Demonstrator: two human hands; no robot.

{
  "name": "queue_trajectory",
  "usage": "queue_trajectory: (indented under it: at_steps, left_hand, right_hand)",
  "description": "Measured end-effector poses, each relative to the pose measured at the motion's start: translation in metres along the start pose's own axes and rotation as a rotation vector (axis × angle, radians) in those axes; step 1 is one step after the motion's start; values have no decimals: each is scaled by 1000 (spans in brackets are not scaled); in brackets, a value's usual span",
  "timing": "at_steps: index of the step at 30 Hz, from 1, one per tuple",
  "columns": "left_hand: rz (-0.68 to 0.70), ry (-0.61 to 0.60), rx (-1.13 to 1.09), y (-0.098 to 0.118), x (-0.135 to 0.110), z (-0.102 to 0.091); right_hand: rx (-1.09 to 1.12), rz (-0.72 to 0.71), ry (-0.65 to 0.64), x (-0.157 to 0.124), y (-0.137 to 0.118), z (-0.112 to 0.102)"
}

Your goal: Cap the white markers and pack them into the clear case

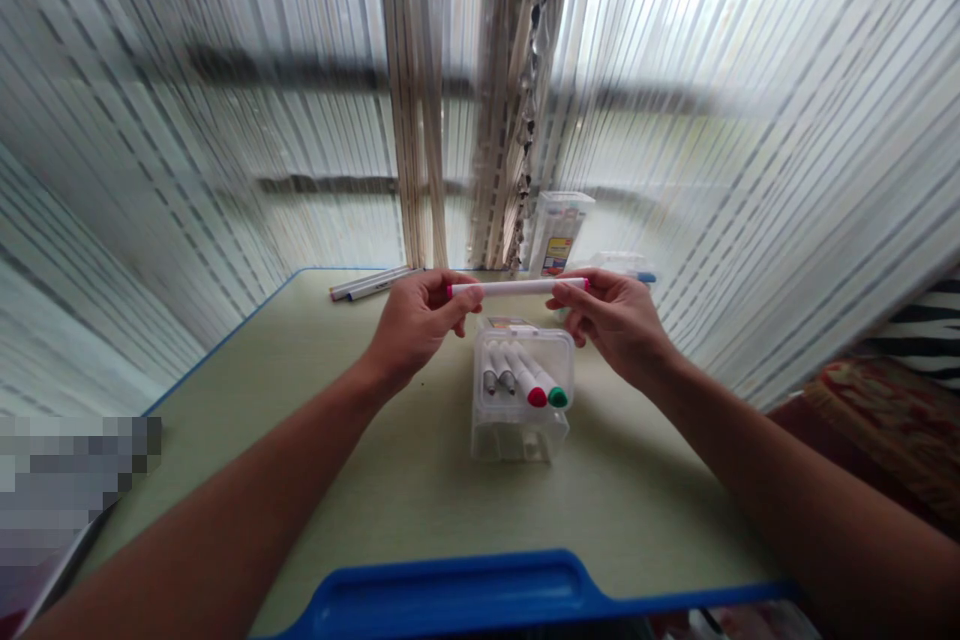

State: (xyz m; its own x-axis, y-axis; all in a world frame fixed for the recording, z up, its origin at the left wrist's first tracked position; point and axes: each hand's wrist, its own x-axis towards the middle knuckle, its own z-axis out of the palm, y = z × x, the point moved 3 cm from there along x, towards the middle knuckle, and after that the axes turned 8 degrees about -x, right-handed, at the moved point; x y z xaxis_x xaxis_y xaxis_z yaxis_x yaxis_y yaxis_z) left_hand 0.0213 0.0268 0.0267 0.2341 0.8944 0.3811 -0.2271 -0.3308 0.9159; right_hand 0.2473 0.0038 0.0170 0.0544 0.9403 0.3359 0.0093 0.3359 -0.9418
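A white marker (pixel 517 288) with pink ends is held level between both hands above the table. My left hand (pixel 416 320) pinches its left end, fingers closed. My right hand (pixel 611 320) grips its right end, fingers curled. Just below stands a clear plastic box (pixel 521 425) holding several white markers, one with a red cap (pixel 537 396) and one with a green cap (pixel 557 397).
The pale green table (pixel 300 420) has a blue rim and a blue tray edge (pixel 450 595) at the front. Two markers (pixel 371 283) lie at the far left. A clear container (pixel 556 232) and a lid with a blue marker stand at the back. Striped curtains hang behind.
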Motion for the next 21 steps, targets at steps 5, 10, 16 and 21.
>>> queue_trajectory:
  at_steps: [5,10,16,21]
  left_hand:
    - [-9,-4,48,1,-2,1]
    - [-6,-5,54,1,-2,1]
    - [-32,9,-20,1,0,1]
    - [-61,25,-99,2,0,0]
  right_hand:
    - [3,-18,-12,-1,0,1]
    - [8,-12,-13,0,0,2]
    - [34,3,3,1,-1,1]
    - [71,32,13,2,-3,1]
